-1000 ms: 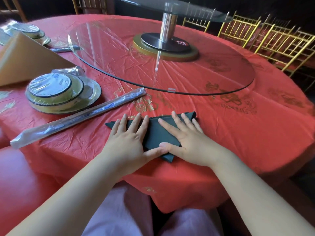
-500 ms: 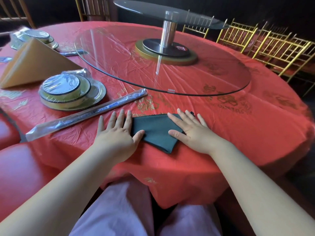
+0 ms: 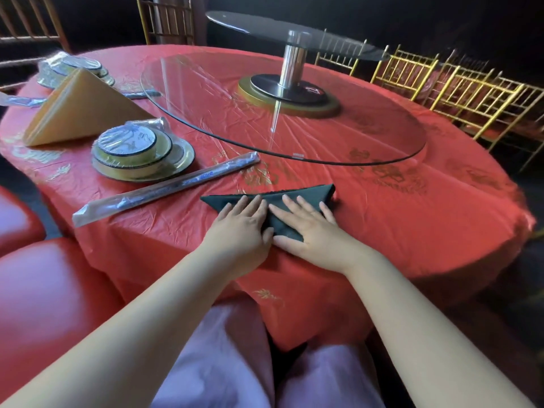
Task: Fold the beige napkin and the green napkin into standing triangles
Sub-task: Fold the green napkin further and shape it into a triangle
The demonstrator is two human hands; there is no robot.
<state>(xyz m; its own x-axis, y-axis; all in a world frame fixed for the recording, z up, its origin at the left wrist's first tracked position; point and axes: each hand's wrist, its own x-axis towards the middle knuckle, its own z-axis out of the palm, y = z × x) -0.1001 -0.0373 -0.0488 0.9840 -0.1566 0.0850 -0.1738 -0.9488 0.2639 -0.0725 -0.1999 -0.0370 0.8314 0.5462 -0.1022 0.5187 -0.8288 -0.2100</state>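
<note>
Fingers on both hands are straight and spread, not curled round anything. Left hand and right hand lie palm-down, side by side, pressing on the green napkin. Napkin lies flat near the table's front edge as a wide triangle: long edge away from the person, tip pointing toward them, between the two thumbs. Left corner pokes out past the left hand, right corner past the right hand. Beige napkin is at far left, well apart from the hands, already standing as a triangle. Just right of it: a plastic-wrapped stack of gold-rimmed plates. Between that stack and the green napkin, a long wrapped chopstick packet lies diagonally. Another wrapped plate set sits behind the beige napkin. Red tablecloth with gold print covers the round table. Glass turntable sits mid-table, with a metal post and a smaller glass tier above. Gold chairs line the far right. Red seat cushions are at near left.
</note>
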